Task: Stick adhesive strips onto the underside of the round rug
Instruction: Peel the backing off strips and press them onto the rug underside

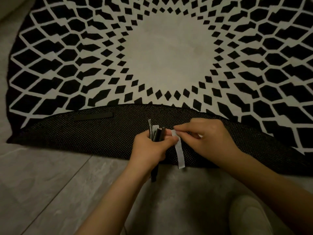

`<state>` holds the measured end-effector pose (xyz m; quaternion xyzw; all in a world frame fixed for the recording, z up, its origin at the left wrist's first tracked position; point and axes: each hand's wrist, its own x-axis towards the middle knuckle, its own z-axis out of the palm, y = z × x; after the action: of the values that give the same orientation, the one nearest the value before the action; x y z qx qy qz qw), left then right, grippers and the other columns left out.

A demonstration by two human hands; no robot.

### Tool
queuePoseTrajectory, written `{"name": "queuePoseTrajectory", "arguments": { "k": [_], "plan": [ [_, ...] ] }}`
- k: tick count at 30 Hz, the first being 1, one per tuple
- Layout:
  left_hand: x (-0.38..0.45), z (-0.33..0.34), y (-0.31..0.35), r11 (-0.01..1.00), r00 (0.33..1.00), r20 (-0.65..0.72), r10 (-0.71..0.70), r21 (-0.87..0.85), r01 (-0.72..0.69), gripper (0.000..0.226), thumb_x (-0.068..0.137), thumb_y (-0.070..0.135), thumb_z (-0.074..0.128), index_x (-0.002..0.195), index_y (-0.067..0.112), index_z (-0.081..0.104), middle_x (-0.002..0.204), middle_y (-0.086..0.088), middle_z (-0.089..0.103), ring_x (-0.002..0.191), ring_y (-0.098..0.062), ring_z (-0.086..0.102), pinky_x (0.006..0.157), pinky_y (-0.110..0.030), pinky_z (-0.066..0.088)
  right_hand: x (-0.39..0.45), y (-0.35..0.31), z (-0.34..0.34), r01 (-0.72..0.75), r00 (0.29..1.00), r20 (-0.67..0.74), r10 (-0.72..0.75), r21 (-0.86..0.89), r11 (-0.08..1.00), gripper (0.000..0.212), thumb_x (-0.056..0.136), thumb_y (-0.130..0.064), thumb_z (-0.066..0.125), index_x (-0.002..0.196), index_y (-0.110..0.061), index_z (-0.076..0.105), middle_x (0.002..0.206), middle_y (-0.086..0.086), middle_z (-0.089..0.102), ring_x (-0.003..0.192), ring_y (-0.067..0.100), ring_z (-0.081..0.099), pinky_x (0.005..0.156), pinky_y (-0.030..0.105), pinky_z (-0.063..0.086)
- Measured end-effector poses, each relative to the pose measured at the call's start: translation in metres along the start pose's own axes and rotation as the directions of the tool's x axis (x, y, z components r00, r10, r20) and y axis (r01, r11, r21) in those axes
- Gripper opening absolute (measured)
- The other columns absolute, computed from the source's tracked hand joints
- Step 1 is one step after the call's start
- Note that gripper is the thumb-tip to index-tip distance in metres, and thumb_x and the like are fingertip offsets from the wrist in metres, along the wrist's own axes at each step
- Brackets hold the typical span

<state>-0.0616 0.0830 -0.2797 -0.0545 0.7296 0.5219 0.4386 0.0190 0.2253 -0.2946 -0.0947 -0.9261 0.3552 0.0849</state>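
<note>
The round black-and-white rug (169, 53) lies on the floor with its near edge folded over, showing the dark dotted underside (101, 138). One black adhesive strip (92, 116) is stuck flat on that underside at the left. My left hand (150, 150) grips a bundle of black and white strips (156, 133) that stand up out of the fist and hang below it. My right hand (206, 138) pinches the top end of a white strip (179, 154), which hangs down between the two hands over the fold.
Grey wood-look floor (50, 184) stretches in front of the rug. A light-coloured knee (249, 216) shows at the bottom right. The rug's patterned top fills the upper part of the view.
</note>
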Motion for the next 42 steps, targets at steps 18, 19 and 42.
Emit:
{"name": "queuePoseTrajectory", "arguments": {
  "k": [18,19,42],
  "plan": [
    [0.000,0.006,-0.010,0.955,0.988,-0.099,0.118,0.286,-0.085,0.011,0.071,0.021,0.081,0.075,0.022,0.071,0.073,0.002,0.068,0.076,-0.012,0.066,0.075,-0.042,0.057,0.000,0.005,0.000,-0.021,0.991,0.133,0.033,-0.090,0.996,0.015,0.078,-0.035,0.061,0.080,-0.023,0.070,0.069,-0.018,0.054,0.057,0.002,0.049,0.049,0.034,0.053],
    [0.000,0.006,-0.010,0.953,0.989,-0.092,0.118,0.291,-0.087,0.011,0.071,0.022,0.081,0.075,0.023,0.071,0.073,0.002,0.068,0.076,-0.013,0.066,0.075,-0.042,0.057,-0.001,0.005,0.000,-0.025,0.990,0.134,0.038,-0.099,0.995,0.011,0.077,-0.033,0.065,0.080,-0.023,0.070,0.068,-0.020,0.049,0.057,0.001,0.047,0.049,0.034,0.053],
    [0.011,-0.016,0.009,0.835,0.762,0.485,-0.430,-0.107,0.539,0.016,0.079,0.019,0.061,0.072,0.010,0.050,0.049,0.004,0.049,0.028,-0.003,0.026,0.029,-0.011,0.023,-0.008,0.001,0.003,0.301,0.950,0.147,-0.277,-0.182,0.936,0.011,0.086,-0.030,0.047,0.088,-0.020,0.052,0.073,-0.007,0.055,0.044,0.002,0.038,0.040,0.012,0.022]
  ]
}}
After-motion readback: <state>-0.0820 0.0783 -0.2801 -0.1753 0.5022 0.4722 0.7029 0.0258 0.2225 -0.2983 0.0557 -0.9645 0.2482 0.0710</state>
